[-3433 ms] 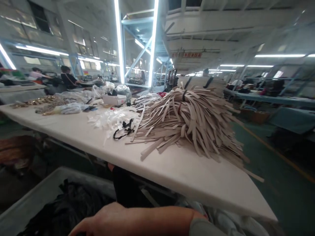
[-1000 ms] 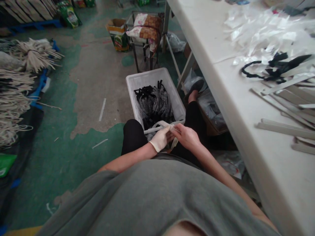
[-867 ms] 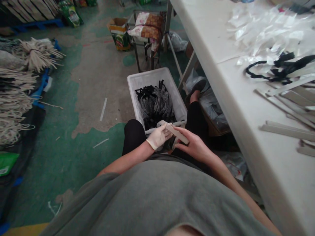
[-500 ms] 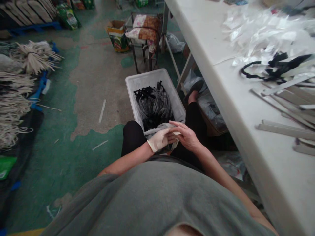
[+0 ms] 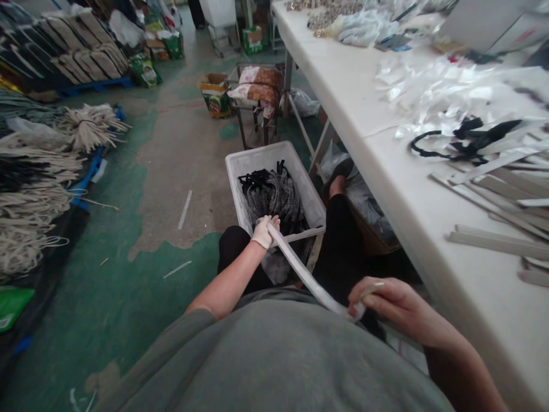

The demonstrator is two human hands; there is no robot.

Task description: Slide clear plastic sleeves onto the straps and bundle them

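One long, narrow, off-white strip (image 5: 300, 269), probably light, limp and best gripped near its ends, slants before the grey-green shirt (image 5: 266, 355) between the white-gloved left hand (image 5: 262, 232), curled round it, and the bare right hand (image 5: 392, 303), pinching it.

- The left hand (image 5: 263, 232), in a white glove, holds one end of a pale flat strip (image 5: 305, 277).
- The bare right hand (image 5: 392, 303) pinches the other end, with the strip slanting between both hands.
- Just beyond the left hand stands a white plastic crate (image 5: 305, 186) of black and grey straps (image 5: 274, 194).
- Right of the right hand, a white-topped table (image 5: 403, 212) bears beige strips (image 5: 500, 243), black cord (image 5: 478, 140) and crumpled clear plastic (image 5: 450, 88).
- Well left of the left hand lie off-white cord bundles (image 5: 30, 209).
- Beyond both hands, a patterned cushion (image 5: 256, 86) rests on a metal-framed stool (image 5: 242, 129).
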